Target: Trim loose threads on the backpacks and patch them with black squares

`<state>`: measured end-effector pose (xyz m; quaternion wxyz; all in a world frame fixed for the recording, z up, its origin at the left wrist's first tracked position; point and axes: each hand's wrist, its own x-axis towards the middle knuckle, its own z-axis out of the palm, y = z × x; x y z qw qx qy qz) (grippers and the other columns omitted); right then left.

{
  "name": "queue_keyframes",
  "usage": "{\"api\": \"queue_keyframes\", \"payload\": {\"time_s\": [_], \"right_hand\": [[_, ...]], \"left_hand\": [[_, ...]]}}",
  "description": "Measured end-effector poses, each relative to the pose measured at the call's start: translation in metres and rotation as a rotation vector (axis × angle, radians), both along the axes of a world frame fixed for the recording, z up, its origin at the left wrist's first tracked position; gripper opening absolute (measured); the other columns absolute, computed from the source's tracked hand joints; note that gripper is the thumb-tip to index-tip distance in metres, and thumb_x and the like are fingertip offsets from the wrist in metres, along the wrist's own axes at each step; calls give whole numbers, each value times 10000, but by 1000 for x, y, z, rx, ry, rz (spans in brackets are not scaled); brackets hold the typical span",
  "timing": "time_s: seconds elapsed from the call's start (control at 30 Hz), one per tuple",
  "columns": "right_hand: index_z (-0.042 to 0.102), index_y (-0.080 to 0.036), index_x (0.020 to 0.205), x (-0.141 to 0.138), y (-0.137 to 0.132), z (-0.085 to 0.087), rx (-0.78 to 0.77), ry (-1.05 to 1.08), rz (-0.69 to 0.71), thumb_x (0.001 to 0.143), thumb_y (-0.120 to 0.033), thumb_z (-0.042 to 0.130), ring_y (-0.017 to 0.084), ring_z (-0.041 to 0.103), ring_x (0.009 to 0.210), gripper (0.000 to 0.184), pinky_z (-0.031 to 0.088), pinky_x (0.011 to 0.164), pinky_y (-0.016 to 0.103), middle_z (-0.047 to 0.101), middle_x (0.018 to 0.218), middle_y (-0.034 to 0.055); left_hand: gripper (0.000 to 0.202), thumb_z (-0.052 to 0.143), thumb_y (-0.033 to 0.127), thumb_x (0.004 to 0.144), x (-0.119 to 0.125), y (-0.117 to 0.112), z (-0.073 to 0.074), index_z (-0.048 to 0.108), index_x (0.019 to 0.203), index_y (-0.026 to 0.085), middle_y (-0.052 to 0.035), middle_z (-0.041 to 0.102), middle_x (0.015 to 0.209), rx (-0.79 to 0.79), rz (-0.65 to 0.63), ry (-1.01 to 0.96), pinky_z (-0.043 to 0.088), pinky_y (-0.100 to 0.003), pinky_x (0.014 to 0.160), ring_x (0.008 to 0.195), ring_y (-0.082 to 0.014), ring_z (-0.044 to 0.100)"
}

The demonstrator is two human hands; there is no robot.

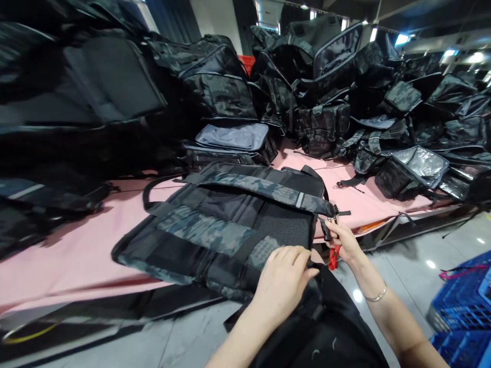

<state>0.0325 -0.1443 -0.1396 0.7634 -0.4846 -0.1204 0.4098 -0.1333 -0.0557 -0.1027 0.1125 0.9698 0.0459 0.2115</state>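
A black and grey camouflage backpack [230, 220] lies flat with its back panel and both shoulder straps facing up. My left hand [286, 273] rests on the near strap's padded end, fingers curled over the pack's edge; what lies beneath the fingertips is hidden. Beyond it, my right hand [343, 237] pinches a small dark tool, perhaps thread snips, with a red tie [333, 257] hanging below. The tool is beside the buckle end of the far shoulder strap [268, 190], and whether it touches the strap I cannot tell.
The pack lies on a pink-covered table [88, 245]. Many similar dark bags [222, 92] are heaped behind it and to the left. Farther right stands an opened bag with silver lining [420, 163]. Blue plastic crates [464, 301] stand on the tiled floor at right.
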Motion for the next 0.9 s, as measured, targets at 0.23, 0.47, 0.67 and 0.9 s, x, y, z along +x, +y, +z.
{"api": "queue_keyframes", "payload": {"time_s": [0.23,0.47,0.67,0.9], "right_hand": [[435,-167,755,-4,-2,-5,-48,-79,58,631,-421,695,-23,169,331,383,74,339,138,339,502,-118],[427,-166,720,-17,2,-7,-5,-149,67,625,-409,704,-18,166,341,381,77,344,150,258,488,-128],[447,-153,727,-33,1,0,-5,-143,160,577,-373,742,-15,190,350,398,101,344,156,318,490,-119],[420,-166,728,-57,0,9,25,-39,240,622,-348,728,-24,160,342,374,93,343,142,300,486,-130]], "left_hand": [[88,535,100,692,9,-16,7,579,748,152,-76,593,682,212,138,302,448,-349,614,663,-238,579],[175,568,245,687,-35,10,9,614,845,185,-29,594,677,-1012,107,-124,427,-242,515,557,-149,544],[394,735,318,604,-53,-11,8,593,937,165,-23,535,722,-1725,325,-383,250,-161,361,427,-35,372],[313,692,407,653,-39,-24,-1,620,816,149,-33,550,732,-1774,301,-490,399,-213,438,546,-109,507]]}}
